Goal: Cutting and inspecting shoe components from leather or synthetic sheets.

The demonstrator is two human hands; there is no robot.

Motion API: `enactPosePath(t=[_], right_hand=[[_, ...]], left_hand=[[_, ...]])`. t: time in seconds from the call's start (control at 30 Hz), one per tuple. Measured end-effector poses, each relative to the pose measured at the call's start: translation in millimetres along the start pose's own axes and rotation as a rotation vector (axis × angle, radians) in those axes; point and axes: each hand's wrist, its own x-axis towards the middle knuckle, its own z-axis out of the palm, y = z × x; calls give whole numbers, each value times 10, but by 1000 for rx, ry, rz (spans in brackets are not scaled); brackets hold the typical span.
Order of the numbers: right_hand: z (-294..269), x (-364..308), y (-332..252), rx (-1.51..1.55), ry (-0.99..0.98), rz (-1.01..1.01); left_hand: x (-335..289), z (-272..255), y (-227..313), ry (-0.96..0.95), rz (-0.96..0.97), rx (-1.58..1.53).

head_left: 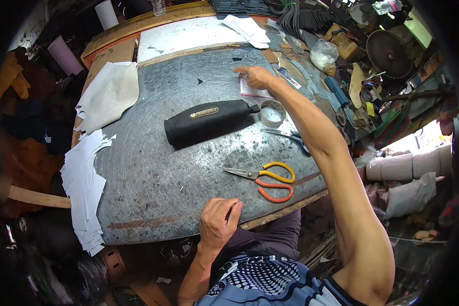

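Note:
My left hand (219,220) rests at the near edge of the metal-topped table (143,178), fingers curled in; whatever the palm may hold is hidden. Stretched far across the table, my right hand (257,78) has its index finger extended and other fingers loosely bent, with nothing seen in it. Below that hand lies a white paper pad with a red edge (251,88). A black zipped pouch (209,122) sits mid-table, beside a roll of clear tape (272,113). Scissors with yellow and orange handles (262,176) lie nearer me, and dark-handled scissors (290,135) are partly under my right forearm.
White paper sheets (84,188) and a cream leather piece (109,94) overhang the left edge. A white board (188,36) lies at the back. Grey offcuts (306,76), a plastic bag (323,55) and a round fan (389,54) crowd the right.

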Motion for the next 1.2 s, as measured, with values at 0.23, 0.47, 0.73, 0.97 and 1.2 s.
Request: enactPosePath(t=[0.23,0.47,0.73,0.97,1.2], right_hand=[[4,65,27,139,-52,23],[45,-7,-37,-81,123,-60],[-150,-851,-802,172,-51,-345],[-23,-978,-1002,66,92,-380],[-898,-1725,-393,105,319,-219]], left_hand=[[11,-28,14,-4,-21,-24],[-4,-38,-10,-7,-28,-37],[-1,0,2,-11,-14,-25],[-29,87,44,-28,-41,24],[-11,100,70,-79,-238,88]])
